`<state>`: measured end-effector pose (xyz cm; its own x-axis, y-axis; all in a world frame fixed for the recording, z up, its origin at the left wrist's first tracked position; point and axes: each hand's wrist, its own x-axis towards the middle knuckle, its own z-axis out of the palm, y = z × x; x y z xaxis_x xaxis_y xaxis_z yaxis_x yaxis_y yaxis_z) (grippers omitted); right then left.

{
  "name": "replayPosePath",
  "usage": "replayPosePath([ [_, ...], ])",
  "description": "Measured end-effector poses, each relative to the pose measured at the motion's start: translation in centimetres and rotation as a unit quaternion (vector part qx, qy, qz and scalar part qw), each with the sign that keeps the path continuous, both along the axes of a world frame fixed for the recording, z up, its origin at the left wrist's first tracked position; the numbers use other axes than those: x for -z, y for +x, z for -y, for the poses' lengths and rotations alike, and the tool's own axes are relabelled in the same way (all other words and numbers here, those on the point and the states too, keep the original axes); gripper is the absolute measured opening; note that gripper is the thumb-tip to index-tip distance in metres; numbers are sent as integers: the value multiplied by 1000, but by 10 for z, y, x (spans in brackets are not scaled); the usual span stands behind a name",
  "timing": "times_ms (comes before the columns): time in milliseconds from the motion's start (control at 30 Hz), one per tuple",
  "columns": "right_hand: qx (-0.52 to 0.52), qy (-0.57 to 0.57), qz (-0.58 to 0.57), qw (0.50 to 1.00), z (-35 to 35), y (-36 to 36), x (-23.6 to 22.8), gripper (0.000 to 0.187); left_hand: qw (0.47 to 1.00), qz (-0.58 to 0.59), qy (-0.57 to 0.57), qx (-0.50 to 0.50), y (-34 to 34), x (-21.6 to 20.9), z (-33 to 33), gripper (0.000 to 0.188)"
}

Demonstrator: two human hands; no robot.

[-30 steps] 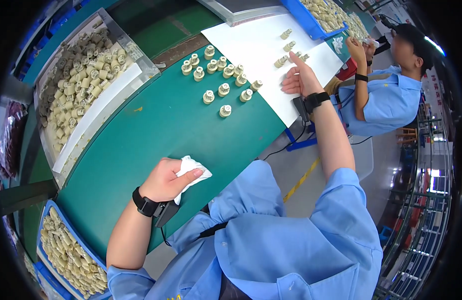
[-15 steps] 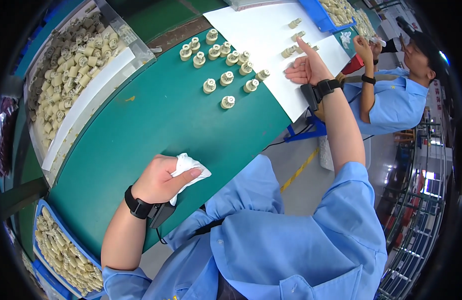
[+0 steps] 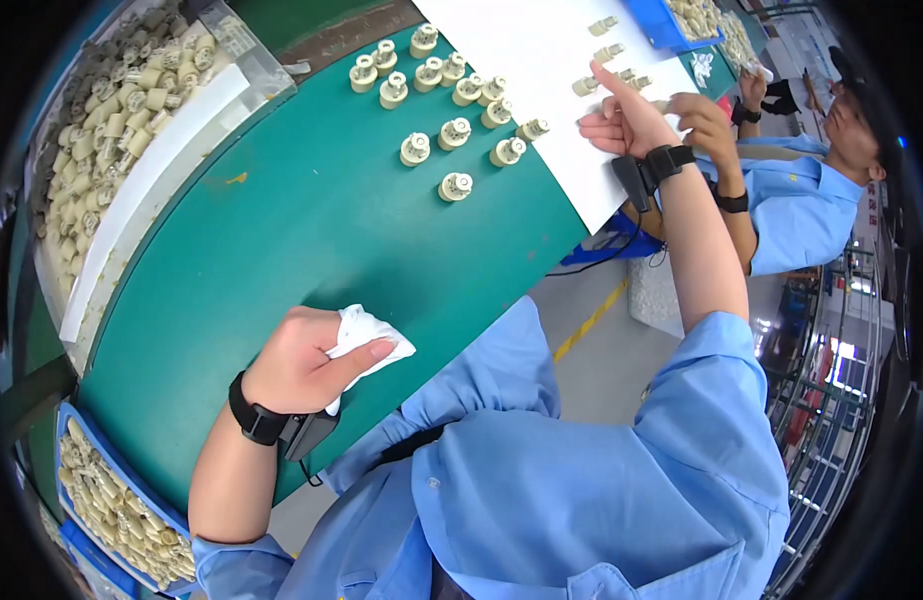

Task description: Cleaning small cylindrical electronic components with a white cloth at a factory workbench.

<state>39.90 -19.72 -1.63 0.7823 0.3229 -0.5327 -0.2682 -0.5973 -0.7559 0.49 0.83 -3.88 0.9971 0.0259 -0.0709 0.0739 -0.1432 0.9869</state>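
My left hand [image 3: 294, 362] is closed around a crumpled white cloth [image 3: 374, 338], low over the green tabletop [image 3: 252, 250]. Off to the right, my right hand [image 3: 630, 122] hovers above a white sheet [image 3: 522, 50], fingers stretched out and thumb raised, with nothing visible in it. Beside its fingertips are a few small cream cylindrical parts [image 3: 585, 86] with metal ends, partly hidden by the hand. Several more such parts [image 3: 415, 149] stand upright on the green surface between my hands, and one [image 3: 532, 130] lies tilted at the sheet's edge.
A large bin [image 3: 172, 190] heaped with cream parts stands at the far left. Blue trays of similar pieces sit at lower left [image 3: 177, 525] and upper right [image 3: 672, 40]. A co-worker's hand [image 3: 707, 125] is close behind my right hand.
The co-worker's hand has come down toward the white sheet, near my right hand. My left hand keeps its hold on the cloth. The whole view has shifted slightly.
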Motion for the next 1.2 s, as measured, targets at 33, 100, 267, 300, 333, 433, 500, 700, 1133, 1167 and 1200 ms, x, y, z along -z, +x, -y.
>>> replayPosePath([
  [33,-3,4,4,1000,-1,-2,0,58,1000,-5,-6,-4,0,1,1,13],
  [100,9,-5,14,1000,0,-6,1,58,1000,-6,-10,-9,-2,-1,3,13],
  [267,12,-1,32,999,-2,-9,1,58,1000,-29,3,-6,-2,-4,5,13],
  [300,12,-1,34,999,-2,-9,2,58,999,-39,1,-5,-1,-4,4,13],
  [333,12,-4,38,999,-2,-9,2,58,999,-50,-2,-3,-1,-5,4,14],
  [433,13,-11,46,999,-2,-9,3,58,999,-46,-10,-3,-1,-5,6,14],
  [500,13,-2,41,999,-3,-9,1,61,999,-45,-16,-3,-2,-5,7,15],
  [700,18,14,49,999,-9,-16,2,68,999,-48,-21,3,-1,-4,6,17],
  [1133,-63,20,125,990,0,-32,-1,51,998,-64,1,17,-2,-3,3,17],
  [1167,-66,25,119,990,-2,-34,-1,51,998,-64,5,15,-2,-2,3,17],
  [1200,-70,30,113,991,-3,-37,-2,52,998,-61,7,21,-1,0,4,17],
])
